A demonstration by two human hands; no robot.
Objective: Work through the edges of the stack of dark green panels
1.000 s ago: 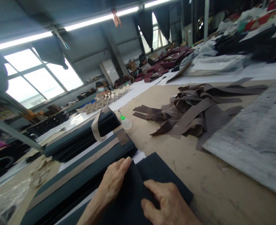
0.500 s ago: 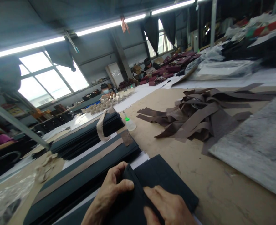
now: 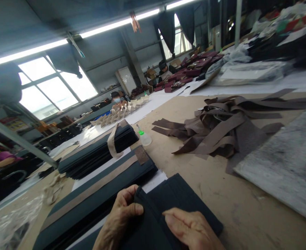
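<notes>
A dark panel (image 3: 145,225) lies at the bottom centre, over another dark piece (image 3: 186,198). My left hand (image 3: 121,215) pinches the upper left edge of the panel between thumb and fingers. My right hand (image 3: 189,225) rests against the panel's right part, its fingers pressed together; what is between the fingertips, if anything, is too small to make out. To the left lies a stack of dark panels (image 3: 90,201), the top one with a brown strip (image 3: 101,184). Behind it sits a second dark stack (image 3: 98,149) with a pale strip (image 3: 111,142) over it.
A clear bottle with a green cap (image 3: 145,138) stands beyond the stacks. Brown strips (image 3: 220,128) are heaped at right of centre, beside a grey slab (image 3: 285,166). Maroon items (image 3: 194,67) lie farther back. A person's arm (image 3: 4,161) shows at far left.
My right hand's fingers have lifted and drawn together at the panel, with the thumb now beside the index finger. My left hand keeps its pinch and sits slightly lower.
</notes>
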